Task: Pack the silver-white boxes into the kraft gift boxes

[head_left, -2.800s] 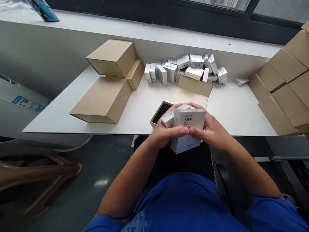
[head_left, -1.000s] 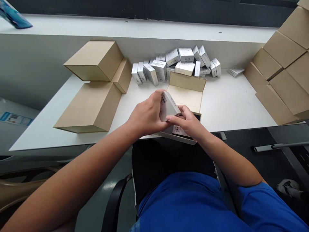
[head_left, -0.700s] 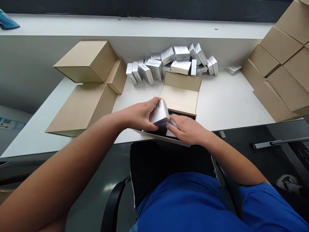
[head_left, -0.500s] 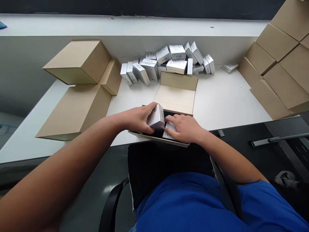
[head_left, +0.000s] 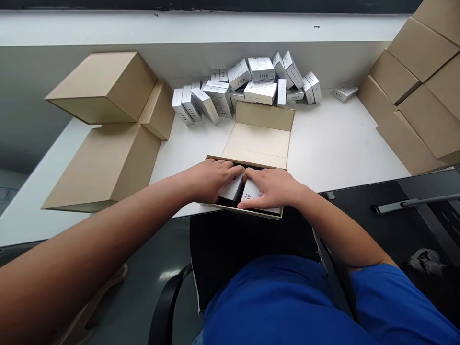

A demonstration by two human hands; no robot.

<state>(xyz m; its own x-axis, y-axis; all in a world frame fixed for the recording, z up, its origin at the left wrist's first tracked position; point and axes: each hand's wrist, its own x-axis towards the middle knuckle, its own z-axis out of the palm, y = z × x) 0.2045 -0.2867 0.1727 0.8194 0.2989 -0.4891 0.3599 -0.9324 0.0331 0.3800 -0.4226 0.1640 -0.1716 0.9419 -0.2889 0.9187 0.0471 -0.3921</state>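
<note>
An open tan gift box (head_left: pixel 264 136) lies at the near edge of the white table (head_left: pixel 334 148), lid flipped back, black lining inside. My left hand (head_left: pixel 210 179) lies over a small white box (head_left: pixel 232 189) set into the left side of the tray, fingers curled on it. Beside it, my right hand (head_left: pixel 271 188) presses flat on a second small white box (head_left: pixel 250 192) in the tray. The two hands almost touch.
A heap of several small white boxes (head_left: pixel 251 81) lies behind the open box against the wall ledge. Closed tan boxes (head_left: pixel 108 120) are stacked at the left, and more tan boxes (head_left: pixel 417 91) are piled at the right. A black chair sits under me.
My left hand has lowered its small white box from above the tray down into it. My right hand stayed pressed on the other box. The view has tilted slightly further down.
</note>
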